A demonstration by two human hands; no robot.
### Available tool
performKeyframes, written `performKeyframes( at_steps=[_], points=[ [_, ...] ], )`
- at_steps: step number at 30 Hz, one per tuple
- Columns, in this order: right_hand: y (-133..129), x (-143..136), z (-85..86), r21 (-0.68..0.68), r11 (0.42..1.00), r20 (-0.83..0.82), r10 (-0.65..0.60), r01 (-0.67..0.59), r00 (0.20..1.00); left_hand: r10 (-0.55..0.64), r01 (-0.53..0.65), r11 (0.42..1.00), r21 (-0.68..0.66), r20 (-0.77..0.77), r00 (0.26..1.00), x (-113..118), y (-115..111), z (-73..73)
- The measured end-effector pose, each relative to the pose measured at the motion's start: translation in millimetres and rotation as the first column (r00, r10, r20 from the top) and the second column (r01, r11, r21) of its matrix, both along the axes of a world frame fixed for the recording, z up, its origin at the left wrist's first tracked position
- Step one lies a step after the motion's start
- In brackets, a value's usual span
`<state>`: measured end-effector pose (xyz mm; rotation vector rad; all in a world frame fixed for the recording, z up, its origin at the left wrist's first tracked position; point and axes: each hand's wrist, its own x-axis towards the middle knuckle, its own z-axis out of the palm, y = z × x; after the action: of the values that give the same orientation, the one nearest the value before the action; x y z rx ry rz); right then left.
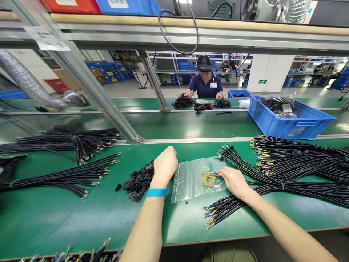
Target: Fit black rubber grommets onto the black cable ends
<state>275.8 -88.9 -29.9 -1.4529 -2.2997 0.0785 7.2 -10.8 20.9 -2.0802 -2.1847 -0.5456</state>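
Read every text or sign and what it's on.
No words legible.
White labels on red and blue plastic bins: blurred.
White paper on silver metal frame: blurred.
Pale labels on blue plastic crate and clear bag: blurred.
White badge on person's navy shirt: too small.
Green sign on white pillar: tiny symbols.

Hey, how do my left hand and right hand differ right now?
Your left hand is at the pile of small black parts, while your right hand pinches a black cable by the yellowish pad.
Your left wrist wears a blue band; your right wrist is bare.
Your left fingertips are hidden; some right fingers show.
Both hands are ungloved.
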Motion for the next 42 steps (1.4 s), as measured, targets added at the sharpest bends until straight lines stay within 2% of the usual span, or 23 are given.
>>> performKeyframes(
  at_steps=[1,2,3,5,6,7,8,10,13,16,18,25,28,32,36,39,42],
  points=[
    [0,1,-0.7,-0.019,1.000,-0.095,-0.006,0.005,0.995,-0.046,0.038,0.997,0.061,0.150,0.988,6,1,-1.7],
    [1,1,-1.5,-0.043,0.999,-0.198,-0.012,0.003,0.980,-0.122,0.094,0.991,0.098,0.327,0.937,14,1,-3.7],
    [2,2,-2.2,-0.069,0.998,-0.299,-0.020,0.000,0.954,-0.205,0.170,0.979,0.116,0.513,0.833,23,0,-5.9],
    [4,2,-3.0,-0.119,0.993,-0.464,-0.044,-0.013,0.885,-0.297,0.345,0.930,0.127,0.814,0.500,43,-5,-11.0],
    [5,1,-3.1,-0.136,0.991,-0.521,-0.054,-0.020,0.852,-0.282,0.418,0.900,0.126,0.898,0.338,53,-9,-13.7],
    [5,1,-3.0,-0.145,0.989,-0.561,-0.060,-0.026,0.825,-0.244,0.473,0.873,0.119,0.946,0.212,62,-13,-16.3],
    [6,1,-2.9,-0.147,0.989,-0.591,-0.065,-0.028,0.804,-0.196,0.515,0.850,0.108,0.973,0.119,69,-16,-18.8],
    [7,0,-3.0,-0.142,0.990,-0.623,-0.073,-0.021,0.778,-0.104,0.573,0.815,0.080,0.995,0.009,77,-20,-23.0],
    [7,0,-4.5,-0.143,0.990,-0.639,-0.090,-0.003,0.764,-0.002,0.644,0.763,0.055,0.997,-0.082,79,-22,-25.9],
    [8,1,-5.9,-0.147,0.989,-0.647,-0.098,0.003,0.756,0.033,0.670,0.740,0.061,0.991,-0.127,77,-21,-25.0],
    [8,2,-5.5,-0.147,0.989,-0.651,-0.097,0.000,0.753,0.025,0.669,0.741,0.067,0.992,-0.127,77,-21,-23.5],
    [7,1,-2.8,-0.141,0.990,-0.669,-0.105,0.013,0.736,-0.040,0.671,0.740,0.055,0.999,-0.038,76,-24,-20.4],
    [6,0,-2.5,-0.067,0.996,-0.679,-0.092,0.064,0.728,-0.060,0.663,0.747,0.048,0.998,-0.004,75,-23,-20.6],
    [3,0,0.7,0.124,0.983,-0.597,-0.032,0.132,0.801,-0.038,0.654,0.756,0.033,0.999,-0.006,76,-23,-19.9],
    [1,0,3.2,0.276,0.949,-0.477,-0.001,0.151,0.879,0.006,0.663,0.749,-0.021,1.000,0.024,79,-26,-19.2],
    [1,0,2.3,0.311,0.941,-0.412,0.009,0.131,0.911,-0.001,0.669,0.743,-0.021,0.999,0.033,84,-29,-21.6],
    [2,1,1.2,0.269,0.955,-0.390,-0.008,0.122,0.921,-0.063,0.660,0.751,0.003,0.996,0.067,89,-33,-25.5]
  ],
)
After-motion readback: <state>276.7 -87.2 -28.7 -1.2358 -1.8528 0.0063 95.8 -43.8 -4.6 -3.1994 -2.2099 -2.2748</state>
